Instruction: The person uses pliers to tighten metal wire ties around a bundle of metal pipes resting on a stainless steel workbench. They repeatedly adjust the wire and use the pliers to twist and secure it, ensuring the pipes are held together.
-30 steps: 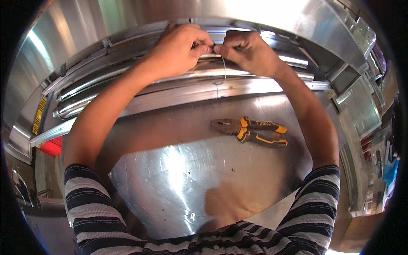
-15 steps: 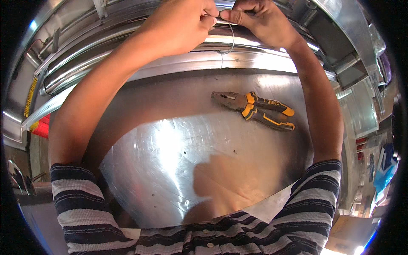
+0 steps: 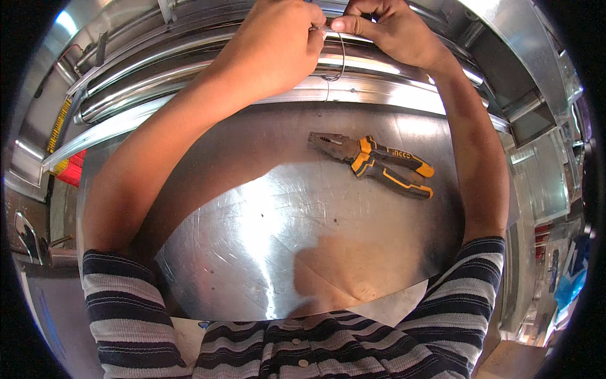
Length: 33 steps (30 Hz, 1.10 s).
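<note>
Both my arms reach to the far side of a shiny metal sheet [image 3: 221, 252]. There my left hand [image 3: 284, 47] pinches a thin metal wire [image 3: 343, 54] between thumb and fingers. Close beside it my right hand [image 3: 391, 31] grips the same wire between thumb and forefinger. The wire hangs in a loop below the fingertips, in front of polished metal rollers [image 3: 151, 76]. Combination pliers [image 3: 372, 164] with black and yellow handles lie on the sheet, jaws pointing left and handles spread. The upper edge of the picture cuts off part of both hands.
A bright metal bar [image 3: 372, 91] runs along the sheet's far edge. At the left are a red and yellow object [image 3: 71, 169] and a yellow marked strip [image 3: 60, 126]. Metal frame parts [image 3: 527, 107] stand at the right, with a blue plastic piece [image 3: 570, 289] lower down.
The view has shifted slightly, so the sheet and pliers appear a little displaced. Both hands stay close together on the wire, my left fingers turned slightly.
</note>
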### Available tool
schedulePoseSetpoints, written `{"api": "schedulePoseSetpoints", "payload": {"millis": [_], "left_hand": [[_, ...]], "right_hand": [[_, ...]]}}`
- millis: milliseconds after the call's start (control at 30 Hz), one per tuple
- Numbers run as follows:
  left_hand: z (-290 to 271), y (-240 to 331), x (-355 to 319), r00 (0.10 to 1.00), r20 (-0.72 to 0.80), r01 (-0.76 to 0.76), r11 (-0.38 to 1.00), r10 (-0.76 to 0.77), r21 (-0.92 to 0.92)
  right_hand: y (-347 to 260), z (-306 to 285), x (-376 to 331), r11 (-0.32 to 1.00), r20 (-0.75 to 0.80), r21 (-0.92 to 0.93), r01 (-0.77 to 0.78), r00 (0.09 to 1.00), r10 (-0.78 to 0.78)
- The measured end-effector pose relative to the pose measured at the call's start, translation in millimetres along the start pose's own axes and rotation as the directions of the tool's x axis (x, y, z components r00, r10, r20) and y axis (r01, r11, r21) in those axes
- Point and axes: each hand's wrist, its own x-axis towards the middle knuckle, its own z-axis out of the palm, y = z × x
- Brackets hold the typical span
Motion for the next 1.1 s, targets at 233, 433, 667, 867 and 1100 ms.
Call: {"api": "schedulePoseSetpoints", "payload": {"millis": [233,433,667,867,1100], "left_hand": [[10.7,-5.7,-5.1,0.997,0.001,-0.076,0.962,0.078,0.261],[-14.5,7.1,29.1,0.937,0.349,-0.102,0.936,-0.023,0.337],[-31.5,22.2,60.8,0.793,0.549,0.124,0.952,-0.265,0.280],[-21.1,13.9,62.9,0.832,0.496,0.076,0.938,-0.247,0.339],[-18.4,42.0,65.3,0.801,0.454,0.182,0.881,-0.391,0.438]], "right_hand": [[13.6,0.1,-12.4,1.000,-0.097,-0.003,0.030,0.995,-0.030],[23.2,7.7,-15.1,0.990,-0.048,-0.081,0.115,0.992,-0.119],[28.3,15.3,-5.0,0.975,-0.128,-0.112,0.192,0.970,-0.205],[32.6,14.2,-1.9,0.969,-0.128,-0.141,0.202,0.967,-0.220],[19.0,5.7,-6.3,0.988,-0.098,-0.099,0.117,0.987,-0.126]]}}
